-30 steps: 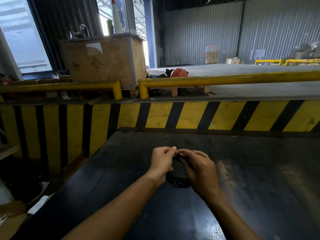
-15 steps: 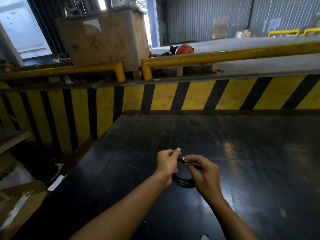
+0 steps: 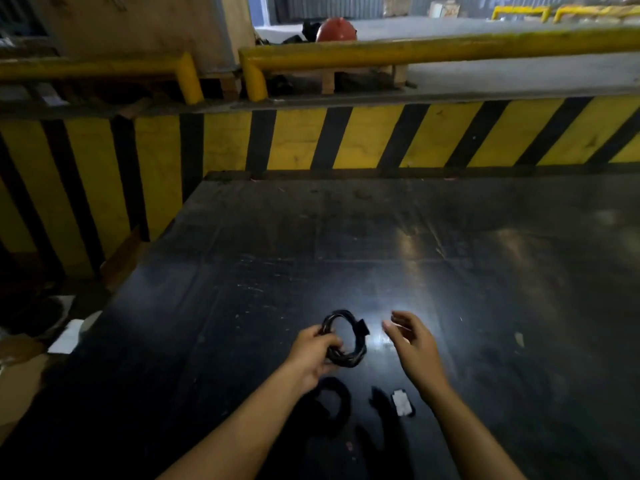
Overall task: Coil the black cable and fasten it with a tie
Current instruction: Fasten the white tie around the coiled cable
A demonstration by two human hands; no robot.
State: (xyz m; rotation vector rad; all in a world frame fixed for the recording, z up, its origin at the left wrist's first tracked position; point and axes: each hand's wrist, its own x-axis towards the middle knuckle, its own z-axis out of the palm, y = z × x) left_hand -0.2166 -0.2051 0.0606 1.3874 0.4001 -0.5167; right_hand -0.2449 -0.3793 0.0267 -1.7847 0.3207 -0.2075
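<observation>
The black cable (image 3: 347, 337) is a small round coil held just above the dark table (image 3: 381, 244). A black tie tab (image 3: 362, 327) sticks out on the coil's upper right side. My left hand (image 3: 313, 351) is shut on the coil's lower left part. To the right of the coil, my right hand (image 3: 412, 337) is open, fingers apart, touching nothing. A small white piece (image 3: 401, 403) lies on the table below the right hand.
Dark shadows of the coil and hands fall on the table near its front. A yellow-and-black striped wall (image 3: 346, 140) runs along the table's far edge, with yellow rails (image 3: 415, 50) above. Cardboard and white scraps (image 3: 65, 337) lie on the floor at the left.
My right hand has let go of the coil and moved off to the right, fingers now apart. The left hand alone holds the coil. The view has tilted downward.
</observation>
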